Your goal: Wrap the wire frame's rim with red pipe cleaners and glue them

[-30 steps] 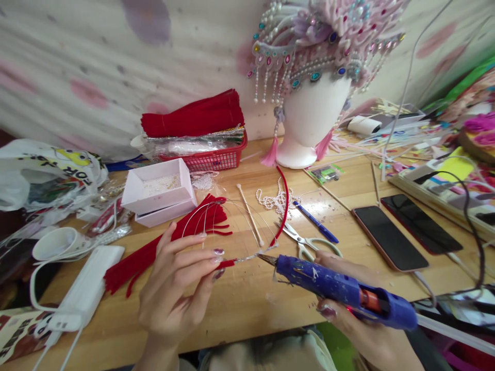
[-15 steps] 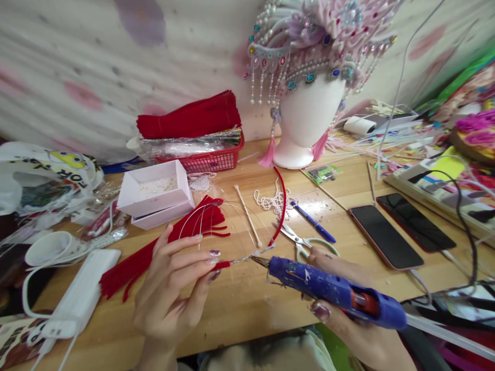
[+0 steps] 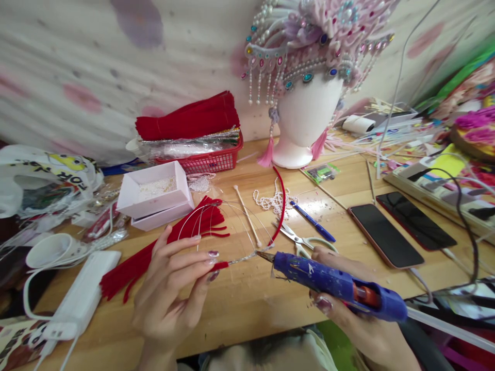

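Note:
My left hand [image 3: 178, 288] pinches one red fuzzy end of a wire frame [image 3: 242, 257] between thumb and fingers. Thin wire loops arch up from this frame, and a red pipe cleaner [image 3: 283, 206] curves away from its right end. In my right hand [image 3: 348, 319] is a blue hot glue gun [image 3: 332, 282], a clear glue stick coming out of its back. The gun's metal tip is at the twisted wire stretch, touching or very close. Behind my left hand lies a bundle of red pipe cleaners [image 3: 154, 252]. Scissors [image 3: 299, 239] rest just beyond the gun.
A foam head [image 3: 305, 118] with a beaded pink headdress stands at the back. Also around are a red basket [image 3: 209, 161], a white box of beads [image 3: 154, 198], a blue pen [image 3: 313, 221], pearl strings [image 3: 270, 198], two phones [image 3: 384, 234] and a power strip [image 3: 83, 299].
The glue gun's tip has shifted slightly to the right along the twisted wire, and the gun's body has risen a little. My left hand keeps its pinch in nearly the same place.

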`<control>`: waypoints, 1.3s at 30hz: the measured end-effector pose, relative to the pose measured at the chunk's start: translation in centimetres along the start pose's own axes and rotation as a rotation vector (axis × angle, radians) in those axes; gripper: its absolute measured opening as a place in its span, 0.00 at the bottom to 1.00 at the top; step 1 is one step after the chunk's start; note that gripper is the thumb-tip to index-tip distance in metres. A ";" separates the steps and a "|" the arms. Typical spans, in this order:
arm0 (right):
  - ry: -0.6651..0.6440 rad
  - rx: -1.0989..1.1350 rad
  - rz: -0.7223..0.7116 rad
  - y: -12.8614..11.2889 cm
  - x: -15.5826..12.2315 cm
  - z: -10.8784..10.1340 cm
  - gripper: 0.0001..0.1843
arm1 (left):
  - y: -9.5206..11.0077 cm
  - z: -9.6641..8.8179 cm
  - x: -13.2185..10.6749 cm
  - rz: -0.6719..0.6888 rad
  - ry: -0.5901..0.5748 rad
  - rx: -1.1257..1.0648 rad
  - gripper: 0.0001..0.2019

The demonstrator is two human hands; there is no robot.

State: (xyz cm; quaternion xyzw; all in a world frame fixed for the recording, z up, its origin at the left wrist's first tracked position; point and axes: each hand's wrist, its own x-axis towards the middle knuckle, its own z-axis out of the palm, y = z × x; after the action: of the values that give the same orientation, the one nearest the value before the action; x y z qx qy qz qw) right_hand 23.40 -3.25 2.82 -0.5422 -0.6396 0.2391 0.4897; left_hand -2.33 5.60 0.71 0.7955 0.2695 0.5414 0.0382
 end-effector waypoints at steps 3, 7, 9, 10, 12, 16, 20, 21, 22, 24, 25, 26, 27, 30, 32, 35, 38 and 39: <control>-0.013 -0.014 -0.012 -0.4 0.3 0.0 0.21 | 0.1 0.0 0.1 -0.003 0.007 -0.004 0.11; -0.040 -0.012 -0.009 -0.4 0.4 0.1 0.21 | 0.0 0.1 0.0 0.007 0.001 -0.002 0.12; -0.032 0.001 -0.009 -0.3 0.3 0.1 0.20 | -0.1 0.1 0.0 0.007 0.005 -0.009 0.12; -0.027 0.008 -0.011 -0.2 0.2 0.1 0.20 | -0.1 0.0 -0.1 0.004 0.005 -0.010 0.11; -0.031 0.022 -0.019 -0.2 0.1 0.2 0.20 | 0.0 0.0 0.0 -0.005 0.005 -0.005 0.11; -0.032 0.014 -0.031 -0.2 0.0 0.1 0.18 | 0.1 0.0 0.0 -0.012 0.009 -0.002 0.10; -0.016 0.001 -0.034 -0.1 0.2 0.2 0.20 | 0.1 -0.1 0.0 -0.004 0.017 -0.002 0.10; -0.012 0.008 -0.032 -0.1 0.2 0.2 0.20 | 0.1 -0.1 0.0 -0.007 0.020 -0.003 0.11; -0.008 0.014 -0.028 -0.1 0.3 0.3 0.20 | 0.1 -0.1 0.0 -0.009 0.023 -0.003 0.11; 0.009 0.026 -0.015 -0.2 0.4 0.4 0.21 | 0.1 -0.1 0.0 -0.017 0.029 0.001 0.11; 0.018 0.029 -0.010 -0.3 0.4 0.5 0.21 | 0.1 -0.1 0.0 -0.021 0.027 0.008 0.11; 0.021 0.030 -0.006 -0.3 0.5 0.5 0.21 | 0.1 -0.1 0.0 -0.023 0.024 0.015 0.11; 0.019 0.031 -0.007 -0.3 0.5 0.5 0.22 | 0.1 -0.1 0.0 -0.025 0.020 0.019 0.11; 0.000 0.023 -0.021 -0.3 0.5 0.4 0.22 | 0.0 -0.1 0.0 -0.019 0.014 0.014 0.10; 0.007 0.016 -0.016 -0.2 0.4 0.3 0.20 | -0.1 -0.1 -0.1 -0.015 0.014 0.008 0.10; 0.028 0.010 -0.002 -0.1 0.2 0.2 0.20 | -0.2 -0.1 0.0 -0.006 0.017 0.007 0.11; 0.032 0.001 0.006 -0.1 0.1 0.1 0.20 | -0.2 -0.1 -0.1 0.003 0.016 0.006 0.11; 0.034 0.000 0.004 -0.1 0.1 0.1 0.21 | -0.1 -0.1 -0.1 0.004 0.016 0.009 0.10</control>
State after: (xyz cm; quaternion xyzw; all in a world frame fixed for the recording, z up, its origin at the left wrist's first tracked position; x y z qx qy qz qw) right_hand 23.25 -3.20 2.91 -0.5476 -0.6300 0.2308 0.5000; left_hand -2.47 5.65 0.66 0.7920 0.2707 0.5463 0.0315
